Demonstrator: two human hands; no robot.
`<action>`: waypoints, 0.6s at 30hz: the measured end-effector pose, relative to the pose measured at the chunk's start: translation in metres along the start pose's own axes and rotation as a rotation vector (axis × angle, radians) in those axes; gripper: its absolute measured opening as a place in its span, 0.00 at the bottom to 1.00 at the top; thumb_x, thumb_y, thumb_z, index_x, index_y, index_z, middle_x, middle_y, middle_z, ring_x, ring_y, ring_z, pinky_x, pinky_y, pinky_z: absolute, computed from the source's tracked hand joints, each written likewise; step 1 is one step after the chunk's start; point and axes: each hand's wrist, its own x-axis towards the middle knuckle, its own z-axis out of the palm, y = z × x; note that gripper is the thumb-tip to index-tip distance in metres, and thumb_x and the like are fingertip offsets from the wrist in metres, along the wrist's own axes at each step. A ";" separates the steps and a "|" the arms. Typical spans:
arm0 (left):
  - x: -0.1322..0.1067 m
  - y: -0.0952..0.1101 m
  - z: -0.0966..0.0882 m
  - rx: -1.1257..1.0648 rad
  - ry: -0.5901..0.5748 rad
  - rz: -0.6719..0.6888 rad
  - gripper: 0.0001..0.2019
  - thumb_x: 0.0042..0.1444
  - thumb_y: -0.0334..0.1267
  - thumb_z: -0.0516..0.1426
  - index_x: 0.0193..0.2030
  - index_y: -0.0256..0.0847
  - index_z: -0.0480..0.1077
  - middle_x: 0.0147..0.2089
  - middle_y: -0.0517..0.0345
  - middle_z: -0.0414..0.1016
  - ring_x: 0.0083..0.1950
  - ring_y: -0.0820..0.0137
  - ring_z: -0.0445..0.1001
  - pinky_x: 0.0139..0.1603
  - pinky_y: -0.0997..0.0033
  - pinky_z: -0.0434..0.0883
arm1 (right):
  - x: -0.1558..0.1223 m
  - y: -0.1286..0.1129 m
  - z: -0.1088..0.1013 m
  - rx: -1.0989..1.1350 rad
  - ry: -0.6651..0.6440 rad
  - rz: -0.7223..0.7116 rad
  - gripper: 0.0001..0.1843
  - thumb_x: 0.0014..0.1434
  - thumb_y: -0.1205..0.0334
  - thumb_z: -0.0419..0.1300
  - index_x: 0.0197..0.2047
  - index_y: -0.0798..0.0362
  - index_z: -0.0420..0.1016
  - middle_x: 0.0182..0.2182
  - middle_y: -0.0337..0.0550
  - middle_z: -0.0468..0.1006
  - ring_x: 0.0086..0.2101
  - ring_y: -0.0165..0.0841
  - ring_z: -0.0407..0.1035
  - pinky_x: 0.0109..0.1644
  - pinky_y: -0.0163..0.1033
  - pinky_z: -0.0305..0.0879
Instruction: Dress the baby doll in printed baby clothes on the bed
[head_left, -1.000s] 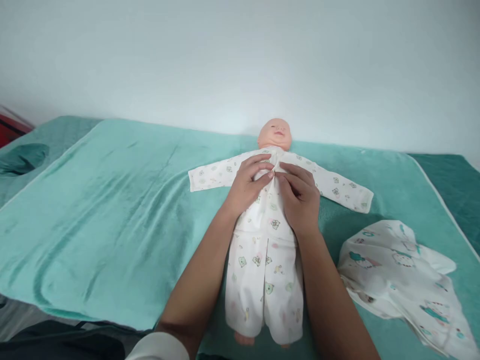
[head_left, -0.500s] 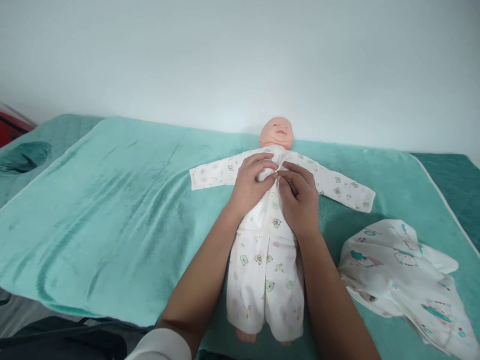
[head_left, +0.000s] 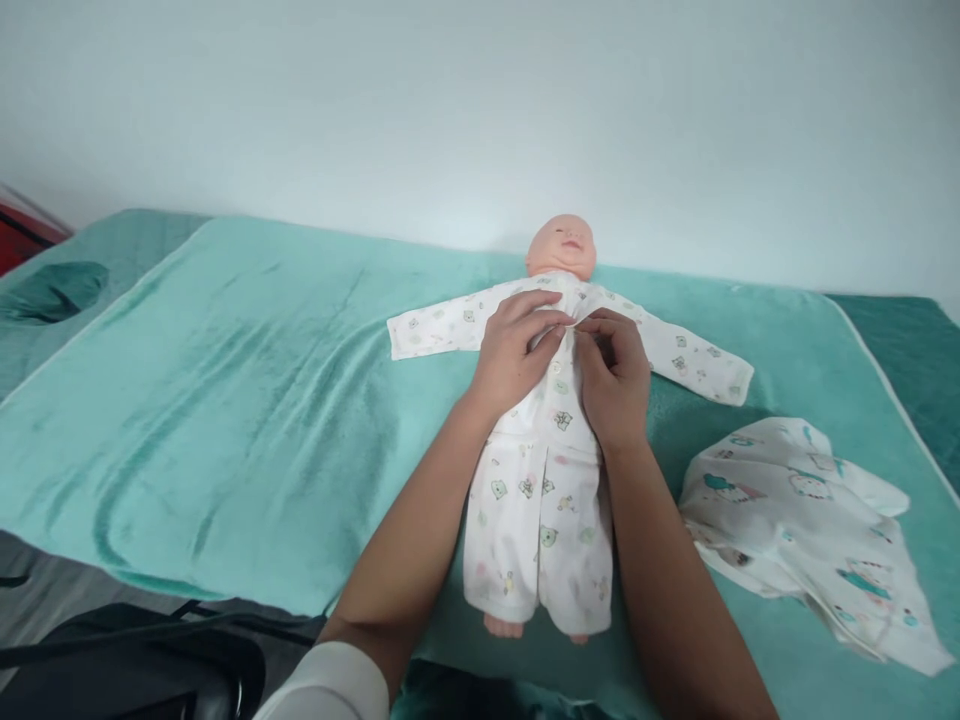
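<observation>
Doll: baby doll (head_left: 561,248) on its back, mid-bed, head toward the wall (head_left: 480,120), feet toward the camera.
Pajamas: white printed baby pajamas (head_left: 562,415) on the doll, sleeves spread wide to both sides, legs straight and side by side, toes (head_left: 503,626) poking out below the hem.
Left hand: left hand (head_left: 516,350) over the chest, palm down, thumb and index fingertips together on the front edge of the pajamas, other fingers loosely bent.
Right hand: right hand (head_left: 616,372) facing it, fingers curled, thumb and index closed on the same front edge, fingertips nearly meeting the left ones.
Grip: both pinches closed on pajama fabric, upper chest, just below the neckline; exact bit between fingertips too small to tell.
Cloth: white printed cloth (head_left: 810,530) crumpled, right of the doll, near the right forearm, apart from the pajamas.
Blanket: teal plush blanket (head_left: 247,400), wrinkled on the left side, under doll and cloth.
Edges: white sleeve cuff (head_left: 334,685) on left arm; black object (head_left: 135,670) lower left; red object (head_left: 26,240) far left, cut off.
</observation>
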 end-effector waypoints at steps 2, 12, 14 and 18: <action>-0.004 0.002 -0.001 0.002 -0.002 0.000 0.10 0.67 0.35 0.55 0.46 0.47 0.79 0.61 0.55 0.77 0.67 0.64 0.70 0.71 0.55 0.67 | -0.004 0.002 -0.002 -0.001 -0.018 0.007 0.06 0.64 0.62 0.59 0.43 0.49 0.76 0.52 0.48 0.77 0.53 0.39 0.71 0.57 0.50 0.69; -0.022 0.005 -0.012 -0.150 -0.032 -0.071 0.05 0.65 0.35 0.58 0.39 0.46 0.76 0.64 0.57 0.76 0.70 0.64 0.67 0.74 0.51 0.63 | -0.016 0.000 -0.011 0.066 -0.077 0.024 0.02 0.65 0.61 0.61 0.40 0.48 0.74 0.60 0.46 0.74 0.61 0.40 0.67 0.67 0.55 0.61; -0.022 0.005 -0.018 -0.171 -0.096 -0.090 0.05 0.65 0.37 0.59 0.38 0.46 0.76 0.66 0.58 0.74 0.73 0.62 0.64 0.75 0.49 0.62 | -0.015 -0.002 -0.012 0.067 -0.080 0.017 0.04 0.66 0.60 0.61 0.37 0.48 0.74 0.59 0.46 0.76 0.60 0.40 0.69 0.66 0.56 0.63; -0.020 0.004 -0.030 -0.202 -0.228 -0.114 0.03 0.64 0.40 0.60 0.39 0.48 0.75 0.71 0.60 0.68 0.77 0.59 0.57 0.74 0.47 0.63 | -0.015 -0.007 -0.014 0.016 -0.113 -0.001 0.06 0.66 0.59 0.61 0.36 0.48 0.75 0.59 0.46 0.76 0.58 0.41 0.70 0.62 0.55 0.67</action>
